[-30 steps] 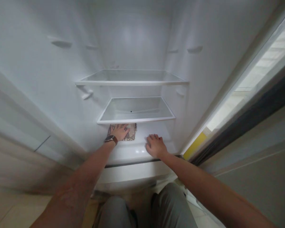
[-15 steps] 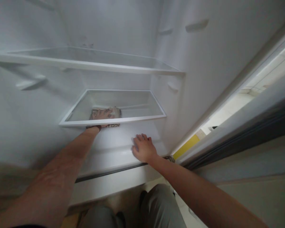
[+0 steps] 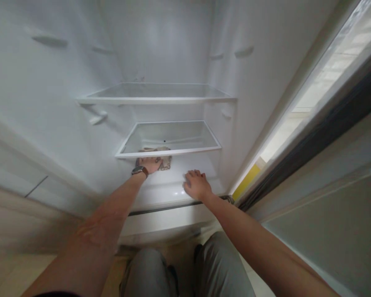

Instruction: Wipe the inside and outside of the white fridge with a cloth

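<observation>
Low inside a white refrigerator, my left hand (image 3: 152, 164) presses on a patterned beige and brown cloth (image 3: 165, 161). The cloth lies on the white fridge floor (image 3: 173, 181), partly seen through the lowest glass shelf (image 3: 176, 136). Some of the left fingers are blurred against the cloth. A watch (image 3: 140, 170) sits on the left wrist. Farther right, my right hand (image 3: 198, 184) rests palm down on the same floor near its front edge. Its fingers are slightly bent and apart, and it holds nothing.
Another glass shelf (image 3: 157, 100) spans the cabinet above. Small moulded ledges (image 3: 244, 52) stick out of the side walls. The open door with its dark seal (image 3: 309, 136) stands at right, beside a yellow strip (image 3: 246, 181). My knees (image 3: 225, 264) are below the front edge.
My left hand and the cloth have come forward, so the hand now shows below the shelf's front rim. The right hand stays on the floor. The view has shifted and levelled.
</observation>
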Action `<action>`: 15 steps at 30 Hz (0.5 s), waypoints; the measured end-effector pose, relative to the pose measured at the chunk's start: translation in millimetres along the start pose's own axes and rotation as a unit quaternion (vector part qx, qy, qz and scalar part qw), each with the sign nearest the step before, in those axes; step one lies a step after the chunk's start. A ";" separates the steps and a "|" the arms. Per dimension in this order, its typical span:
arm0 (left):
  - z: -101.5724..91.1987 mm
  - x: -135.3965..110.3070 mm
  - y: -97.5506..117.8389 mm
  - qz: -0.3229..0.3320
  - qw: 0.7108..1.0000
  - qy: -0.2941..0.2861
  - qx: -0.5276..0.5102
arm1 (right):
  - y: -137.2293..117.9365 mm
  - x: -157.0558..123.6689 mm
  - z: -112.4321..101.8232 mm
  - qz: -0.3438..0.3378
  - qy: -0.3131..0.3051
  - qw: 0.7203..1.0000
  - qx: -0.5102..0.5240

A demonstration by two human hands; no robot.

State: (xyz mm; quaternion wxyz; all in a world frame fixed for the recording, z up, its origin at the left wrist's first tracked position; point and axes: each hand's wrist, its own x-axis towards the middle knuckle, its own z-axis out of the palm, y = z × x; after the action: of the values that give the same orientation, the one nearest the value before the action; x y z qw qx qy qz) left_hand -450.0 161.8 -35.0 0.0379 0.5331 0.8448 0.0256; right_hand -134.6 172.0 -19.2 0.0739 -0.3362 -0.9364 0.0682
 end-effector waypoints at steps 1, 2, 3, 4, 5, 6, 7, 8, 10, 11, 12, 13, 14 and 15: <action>-0.4 -7.5 1.4 -0.018 1.000 -0.014 0.002 | 0.1 0.1 0.1 -0.001 0.002 1.000 -0.001; -0.9 -14.8 2.9 -0.033 0.999 -0.024 0.000 | 0.1 0.3 0.2 -0.002 0.003 1.000 -0.003; -1.4 -21.9 4.6 -0.043 0.999 -0.030 -0.003 | 0.1 0.4 0.2 -0.003 0.004 1.000 -0.005; -2.0 -28.6 6.4 -0.047 0.998 -0.034 -0.006 | 0.1 0.4 0.3 -0.004 0.004 1.000 -0.006; -2.8 -35.1 8.3 -0.053 0.998 -0.043 -0.010 | 0.1 0.4 0.4 -0.005 0.004 1.000 -0.007; -3.8 -41.4 10.2 -0.061 0.997 -0.054 -0.013 | 0.1 0.4 0.5 -0.004 0.004 1.000 -0.009; -5.1 -47.5 12.0 -0.069 0.995 -0.066 -0.014 | 0.1 0.4 0.7 -0.002 0.004 1.000 -0.010; -6.5 -53.6 13.7 -0.075 0.994 -0.075 -0.014 | 0.1 0.4 0.9 0.000 0.004 1.000 -0.011; -10.1 -66.3 16.6 -0.081 0.993 -0.090 -0.013 | 0.4 0.6 1.5 0.001 0.004 1.000 -0.012; -12.1 -73.1 17.8 -0.084 0.992 -0.096 -0.013 | 0.5 0.8 1.8 0.001 0.003 1.000 -0.012; -14.2 -80.2 19.0 -0.086 0.991 -0.102 -0.014 | 0.6 1.0 2.0 0.002 0.002 1.000 -0.012; -16.3 -87.5 20.1 -0.087 0.990 -0.108 -0.015 | 0.8 1.2 2.1 0.001 0.002 1.000 -0.012; -18.4 -95.0 21.3 -0.089 0.990 -0.112 -0.017 | 1.0 1.4 2.0 0.002 0.001 1.000 -0.011; -20.4 -102.7 22.7 -0.091 0.989 -0.115 -0.019 | 1.1 1.6 2.0 0.002 0.001 1.000 -0.011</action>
State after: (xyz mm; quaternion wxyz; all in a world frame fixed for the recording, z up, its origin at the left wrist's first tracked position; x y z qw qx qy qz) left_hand -387.4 78.8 -9.0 0.1469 0.4528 0.8791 -0.0231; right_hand -135.5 173.7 -21.1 0.0706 -0.3393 -0.9363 0.0576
